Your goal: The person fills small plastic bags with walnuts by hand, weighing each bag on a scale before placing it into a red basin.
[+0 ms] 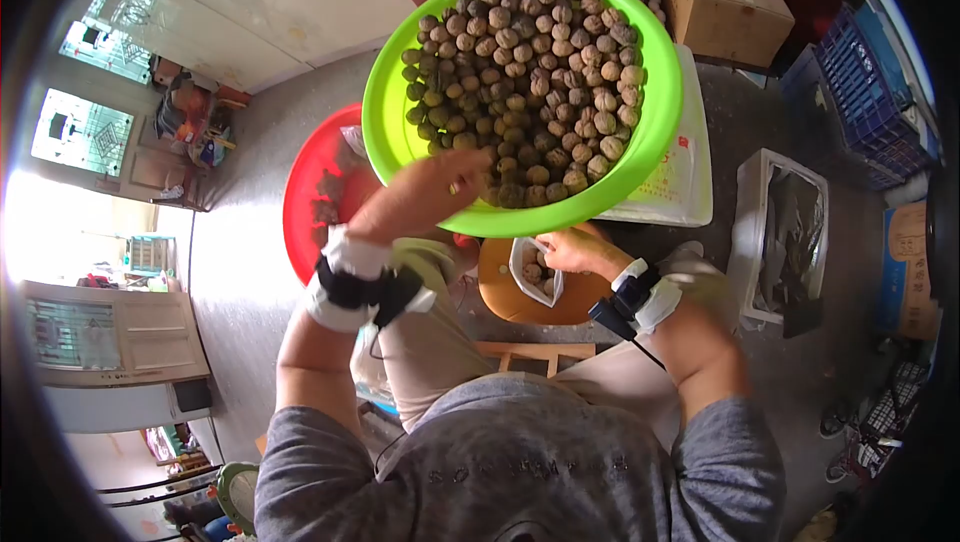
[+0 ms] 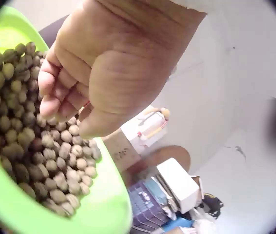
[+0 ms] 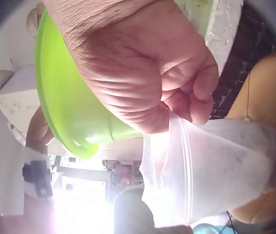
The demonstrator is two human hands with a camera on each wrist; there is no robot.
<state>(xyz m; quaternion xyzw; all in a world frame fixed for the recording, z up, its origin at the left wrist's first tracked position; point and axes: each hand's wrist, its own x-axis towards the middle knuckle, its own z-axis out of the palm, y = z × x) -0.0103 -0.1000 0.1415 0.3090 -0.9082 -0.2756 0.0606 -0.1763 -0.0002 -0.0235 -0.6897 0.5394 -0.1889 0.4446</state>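
Note:
A lime-green basin (image 1: pixel 660 132) holds a large heap of walnuts (image 1: pixel 540 82). Over its near left rim reaches my left hand (image 1: pixel 425 192), its fingers loosely bent above the nuts; the left wrist view shows no walnut in the visible part of the palm. My right hand (image 3: pixel 147 73) pinches the rim of a white translucent zip bag (image 3: pixel 206 170) between thumb and fingers, below the basin's near edge. Several walnuts lie inside the bag (image 1: pixel 538 272), whose mouth faces up on a tan stool (image 1: pixel 500 292) between the knees.
A red basin (image 1: pixel 300 207) stands lower on the left, partly under the green one. Beneath the green basin's right side is a white foam box (image 1: pixel 695 192). Another foam box (image 1: pixel 745 252), cardboard boxes (image 1: pixel 735 22) and a blue crate (image 1: pixel 865 92) stand to the right.

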